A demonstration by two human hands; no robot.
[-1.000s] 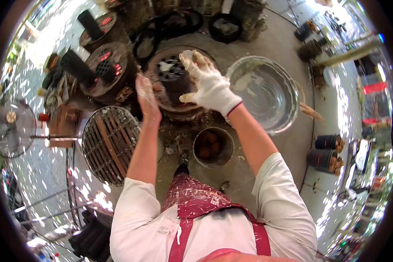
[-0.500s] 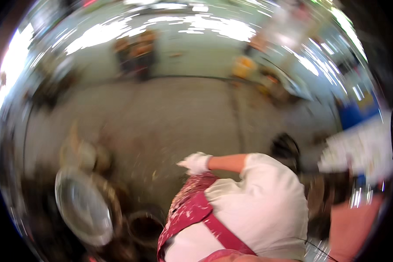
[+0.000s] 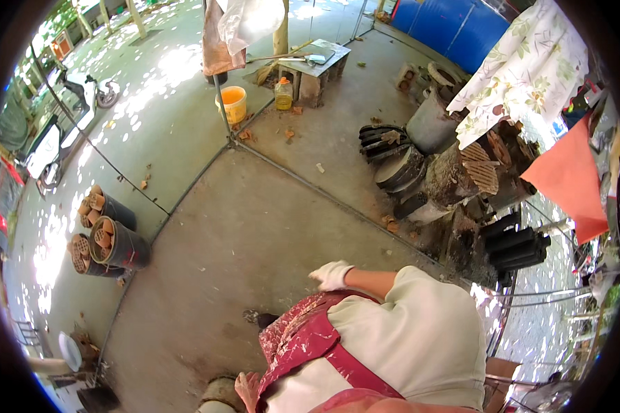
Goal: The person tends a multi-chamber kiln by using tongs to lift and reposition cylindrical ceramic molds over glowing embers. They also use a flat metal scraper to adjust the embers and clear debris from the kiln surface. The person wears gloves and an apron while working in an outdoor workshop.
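My right hand (image 3: pixel 333 275), in a whitish glove, hangs in front of my body by the stained dark-red apron (image 3: pixel 303 327). Its fingers reach forward, loosely bent, and nothing shows in them. My left hand (image 3: pixel 249 389) looks bare and is low at the apron's left edge, partly cut off by it. Its fingers seem loosely apart, with no held object visible. Close beside that hand is a pale round container (image 3: pixel 220 396), only partly in view. A dark shoe (image 3: pixel 265 319) shows below the apron.
Dark buckets (image 3: pixel 127 248) of brown perforated briquettes stand left. Far ahead are a yellow bucket (image 3: pixel 232 104), a yellow bottle (image 3: pixel 283 94) and a low table (image 3: pixel 317 60). Sooty cylinders (image 3: pixel 441 172), a flowered cloth (image 3: pixel 517 76) and an orange sheet (image 3: pixel 572 179) occupy the right. A scooter (image 3: pixel 65 131) stands far left.
The blurred view has swung to the right and become sharp. The pale basin at lower left has gone from view. My left hand now shows; my gloved right hand stays before my body.
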